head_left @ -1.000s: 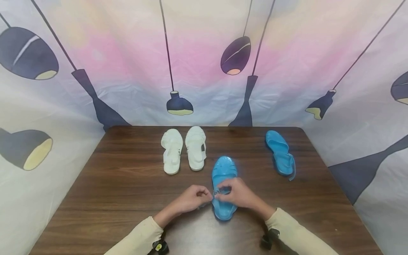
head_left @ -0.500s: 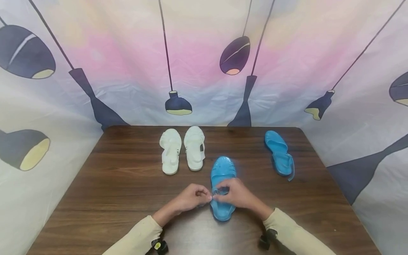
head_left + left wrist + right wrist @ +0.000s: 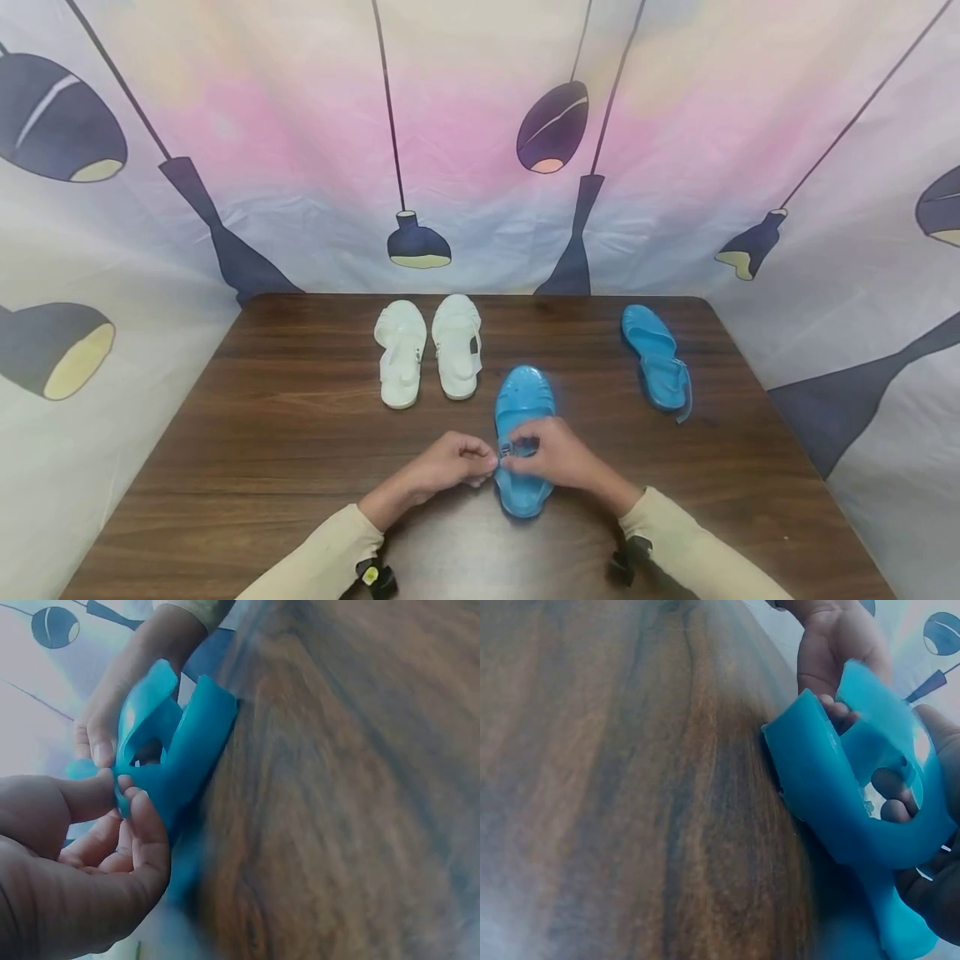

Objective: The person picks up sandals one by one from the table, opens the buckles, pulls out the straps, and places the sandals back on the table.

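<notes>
A glossy blue sandal [image 3: 523, 396] lies toe away from me near the middle of the table, its small metal buckle [image 3: 505, 452] on the left side. My left hand [image 3: 452, 461] is at that side, thumb and fingertips pinching the end of the ankle strap [image 3: 121, 801], as the left wrist view shows. Reaching across from the right, my right hand [image 3: 558, 458] holds the strap by the buckle between thumb and fingers. In the right wrist view the sandal's heel [image 3: 817, 776] faces the camera, and some right-hand fingers pass behind the strap.
A second blue sandal [image 3: 651, 354] lies at the back right, its strap hanging loose. Two white sandals [image 3: 401, 358] stand side by side at the back, left of centre. Behind the brown wooden table [image 3: 247, 433] hangs a cloth [image 3: 315, 108] printed with lamps.
</notes>
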Action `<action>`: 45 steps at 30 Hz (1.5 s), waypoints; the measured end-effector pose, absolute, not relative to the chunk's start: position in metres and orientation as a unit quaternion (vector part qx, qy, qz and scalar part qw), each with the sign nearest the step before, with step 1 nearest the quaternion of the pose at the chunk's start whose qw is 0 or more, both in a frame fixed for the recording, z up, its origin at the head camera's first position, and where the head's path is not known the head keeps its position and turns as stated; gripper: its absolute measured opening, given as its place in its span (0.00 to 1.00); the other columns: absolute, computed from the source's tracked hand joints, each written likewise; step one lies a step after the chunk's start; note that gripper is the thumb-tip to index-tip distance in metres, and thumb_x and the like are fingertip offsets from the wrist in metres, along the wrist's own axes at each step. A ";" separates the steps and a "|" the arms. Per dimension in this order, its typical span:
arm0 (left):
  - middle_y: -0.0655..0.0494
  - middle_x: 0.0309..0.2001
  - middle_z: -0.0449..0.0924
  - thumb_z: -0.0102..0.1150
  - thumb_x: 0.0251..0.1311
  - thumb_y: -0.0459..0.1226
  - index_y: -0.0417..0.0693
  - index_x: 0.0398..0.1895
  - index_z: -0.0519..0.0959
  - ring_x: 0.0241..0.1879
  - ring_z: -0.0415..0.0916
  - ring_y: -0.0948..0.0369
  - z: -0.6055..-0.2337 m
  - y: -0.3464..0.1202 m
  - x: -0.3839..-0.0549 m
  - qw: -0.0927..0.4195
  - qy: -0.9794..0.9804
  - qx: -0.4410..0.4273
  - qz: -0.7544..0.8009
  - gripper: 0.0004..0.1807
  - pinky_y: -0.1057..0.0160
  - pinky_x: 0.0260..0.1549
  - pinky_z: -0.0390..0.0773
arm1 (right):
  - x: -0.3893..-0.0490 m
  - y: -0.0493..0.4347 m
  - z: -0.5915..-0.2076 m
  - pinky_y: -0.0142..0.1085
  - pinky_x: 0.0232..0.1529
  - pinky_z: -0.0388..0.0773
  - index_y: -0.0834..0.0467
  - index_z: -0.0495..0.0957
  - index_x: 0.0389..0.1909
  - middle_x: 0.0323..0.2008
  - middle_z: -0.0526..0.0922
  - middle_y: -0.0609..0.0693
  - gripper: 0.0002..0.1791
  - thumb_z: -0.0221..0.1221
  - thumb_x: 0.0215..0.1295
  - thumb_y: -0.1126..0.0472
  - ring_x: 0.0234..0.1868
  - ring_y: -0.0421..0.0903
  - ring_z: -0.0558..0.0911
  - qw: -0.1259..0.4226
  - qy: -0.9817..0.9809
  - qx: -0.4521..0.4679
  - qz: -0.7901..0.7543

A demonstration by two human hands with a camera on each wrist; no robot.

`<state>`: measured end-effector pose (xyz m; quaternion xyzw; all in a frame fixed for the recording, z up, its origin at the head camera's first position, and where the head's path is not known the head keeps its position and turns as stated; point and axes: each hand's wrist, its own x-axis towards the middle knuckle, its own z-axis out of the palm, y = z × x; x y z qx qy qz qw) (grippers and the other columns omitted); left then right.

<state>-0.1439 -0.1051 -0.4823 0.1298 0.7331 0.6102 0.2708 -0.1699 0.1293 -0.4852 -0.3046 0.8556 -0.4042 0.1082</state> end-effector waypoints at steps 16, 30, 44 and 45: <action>0.53 0.34 0.84 0.59 0.70 0.33 0.32 0.41 0.84 0.34 0.79 0.63 -0.479 -0.108 -0.143 0.266 0.754 0.131 0.586 0.09 0.62 0.37 0.84 | -0.171 0.129 -0.484 0.33 0.40 0.81 0.50 0.87 0.40 0.33 0.85 0.36 0.11 0.71 0.63 0.50 0.35 0.37 0.80 0.119 0.858 -0.298 -0.402; 0.54 0.34 0.80 0.57 0.71 0.31 0.29 0.43 0.81 0.35 0.78 0.63 -0.481 -0.101 -0.143 0.277 0.718 0.109 0.629 0.10 0.63 0.40 0.83 | -0.173 0.129 -0.485 0.33 0.39 0.80 0.49 0.87 0.37 0.31 0.84 0.35 0.08 0.70 0.63 0.50 0.33 0.36 0.79 0.113 0.853 -0.310 -0.405; 0.49 0.34 0.81 0.53 0.75 0.32 0.31 0.43 0.77 0.33 0.82 0.62 -0.481 -0.103 -0.138 0.299 0.720 0.109 0.617 0.09 0.61 0.38 0.86 | -0.170 0.129 -0.486 0.34 0.46 0.82 0.52 0.88 0.43 0.39 0.88 0.38 0.14 0.71 0.63 0.48 0.41 0.36 0.82 0.100 0.856 -0.300 -0.410; 0.50 0.33 0.81 0.53 0.74 0.32 0.31 0.43 0.77 0.33 0.82 0.62 -0.481 -0.103 -0.138 0.299 0.718 0.108 0.620 0.09 0.62 0.38 0.86 | -0.170 0.129 -0.486 0.34 0.46 0.82 0.52 0.88 0.43 0.38 0.87 0.38 0.14 0.71 0.63 0.48 0.40 0.36 0.82 0.100 0.855 -0.300 -0.411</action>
